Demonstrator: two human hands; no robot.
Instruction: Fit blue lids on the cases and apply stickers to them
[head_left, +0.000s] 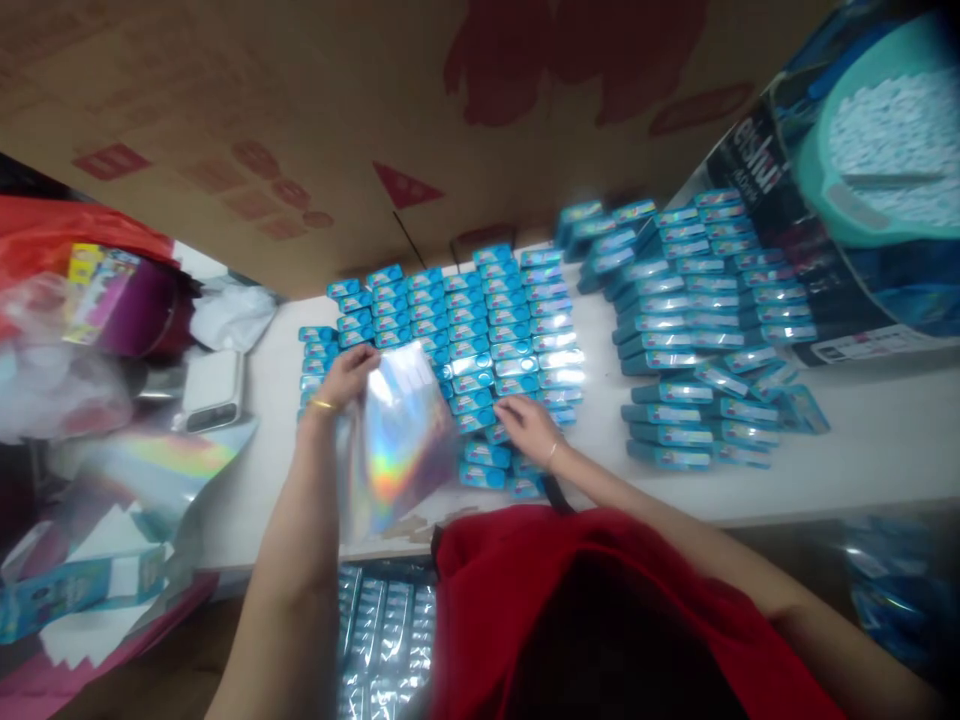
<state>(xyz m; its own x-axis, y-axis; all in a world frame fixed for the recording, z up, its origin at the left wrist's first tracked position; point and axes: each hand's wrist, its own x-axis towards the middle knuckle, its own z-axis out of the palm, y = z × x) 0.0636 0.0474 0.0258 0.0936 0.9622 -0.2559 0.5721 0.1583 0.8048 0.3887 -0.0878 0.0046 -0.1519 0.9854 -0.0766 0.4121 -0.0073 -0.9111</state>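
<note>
My left hand (346,380) is closed on the upper left corner of a shiny holographic plastic bag (409,430), which hangs over the table and hides some of the boxes behind it. Rows of small blue boxes (470,345) stand stacked on the table in front of me. Over the near part of these rows is my right hand (529,428), its fingers drawn together at the edge of the boxes. Whether it grips anything there is hidden. More blue boxes (679,320) are stacked to the right, a few lying tilted.
A big cardboard carton (315,110) walls off the back of the white table (592,480). On the right, a teal basin (814,170) holds many small pale pieces. At left sit a white device (214,390) and plastic wrappings. Wrapped packs (386,640) lie below the table edge.
</note>
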